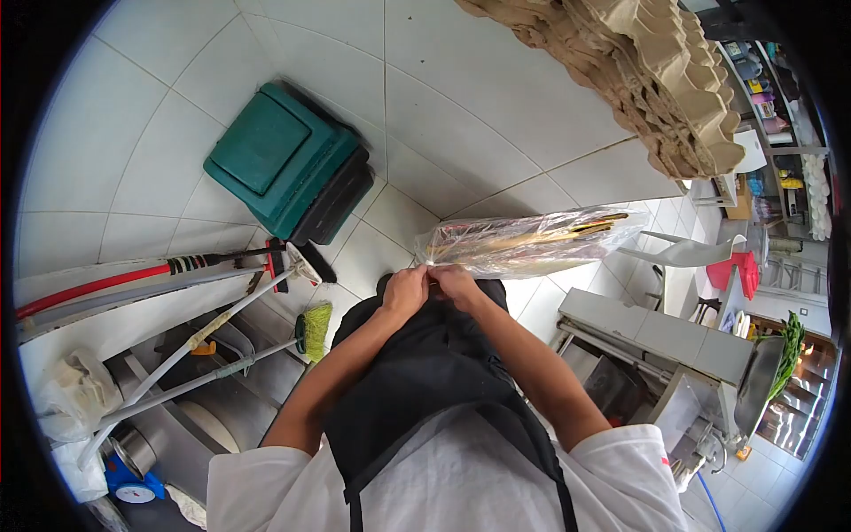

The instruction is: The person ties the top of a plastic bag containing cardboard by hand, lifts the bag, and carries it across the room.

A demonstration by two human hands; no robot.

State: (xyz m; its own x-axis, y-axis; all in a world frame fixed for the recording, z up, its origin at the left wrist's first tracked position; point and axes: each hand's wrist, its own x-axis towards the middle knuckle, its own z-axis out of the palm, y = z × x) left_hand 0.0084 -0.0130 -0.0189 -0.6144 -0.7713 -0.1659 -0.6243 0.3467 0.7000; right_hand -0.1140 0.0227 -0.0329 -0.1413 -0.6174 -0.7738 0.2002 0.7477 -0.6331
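A long clear plastic bag (505,251) stretches out to the right in front of my waist. Inside it are long, thin yellow, brown and dark pieces, whose kind I cannot make out. My left hand (406,295) is closed at the bag's gathered end. Right beside it, nearly touching, my right hand (455,285) is also closed on that end. The fingertips of both hands are partly hidden, so the exact grip on the plastic does not show. Below the hands is the black apron (417,381) I wear.
A green lidded bin (275,151) stands by the tiled wall. Long-handled brooms, one with green bristles (315,331), lean at left above a blue scale (133,483). Stacked egg trays (638,80) are at upper right. A tiled counter (656,328) and a wok (761,377) with greens stand right.
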